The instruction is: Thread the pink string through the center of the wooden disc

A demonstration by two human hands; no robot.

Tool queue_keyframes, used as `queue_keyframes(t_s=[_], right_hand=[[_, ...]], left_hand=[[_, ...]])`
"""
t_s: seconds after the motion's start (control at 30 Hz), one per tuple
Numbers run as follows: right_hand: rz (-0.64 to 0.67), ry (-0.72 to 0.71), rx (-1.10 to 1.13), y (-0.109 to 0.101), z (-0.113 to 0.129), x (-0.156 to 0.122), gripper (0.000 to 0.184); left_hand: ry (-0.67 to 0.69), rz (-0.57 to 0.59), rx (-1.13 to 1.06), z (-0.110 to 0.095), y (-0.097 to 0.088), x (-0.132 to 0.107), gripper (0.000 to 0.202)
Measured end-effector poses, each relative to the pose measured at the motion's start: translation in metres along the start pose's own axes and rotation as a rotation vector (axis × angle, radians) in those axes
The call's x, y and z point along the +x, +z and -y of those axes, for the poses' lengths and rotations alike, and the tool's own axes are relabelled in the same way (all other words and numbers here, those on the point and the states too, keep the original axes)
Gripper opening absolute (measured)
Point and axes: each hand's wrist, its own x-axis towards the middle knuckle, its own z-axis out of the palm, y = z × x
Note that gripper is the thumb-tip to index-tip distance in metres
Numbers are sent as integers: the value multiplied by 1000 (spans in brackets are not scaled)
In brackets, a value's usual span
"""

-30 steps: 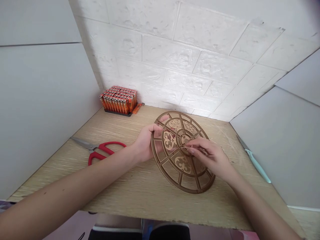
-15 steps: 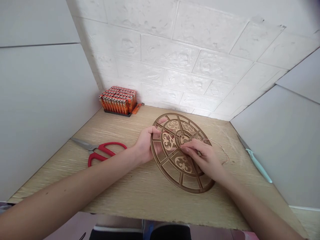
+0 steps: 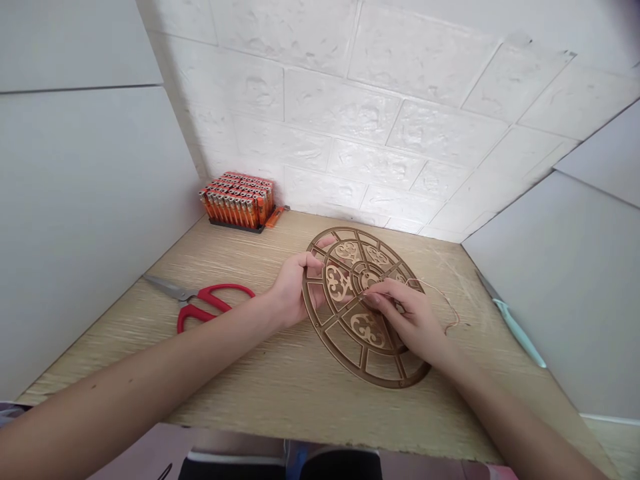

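Note:
A round brown wooden fretwork disc (image 3: 367, 353) with carved scroll panels stands tilted on the wooden desk (image 3: 260, 373), its lower rim resting on the surface. My left hand (image 3: 295, 287) grips its left rim, thumb in front and fingers behind. My right hand (image 3: 410, 317) lies across the disc's middle, with fingers pinched on a thin thread (image 3: 445, 303) near the hub. The thread loops to the right over the desk.
Red-handled scissors (image 3: 200, 303) lie at the left of the desk. A tray of orange lighters (image 3: 239, 200) stands at the back left, one loose lighter (image 3: 276, 215) beside it. A pale green tool (image 3: 515, 327) lies along the right wall. White panels close in both sides.
My right hand has shifted slightly left along the disc's centre, and a loop of thread now shows to its right. The disc and my left hand have barely moved.

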Motion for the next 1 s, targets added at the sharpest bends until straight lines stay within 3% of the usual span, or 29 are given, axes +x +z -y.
queue_keyframes(t_s=[0.43, 1.0], right_hand=[[-16, -43, -78, 0, 1, -1, 18], [44, -197, -207, -4, 0, -2, 16]], left_hand=[[-13, 75, 33, -1, -2, 1, 55], [4, 35, 44, -3, 1, -1, 58]])
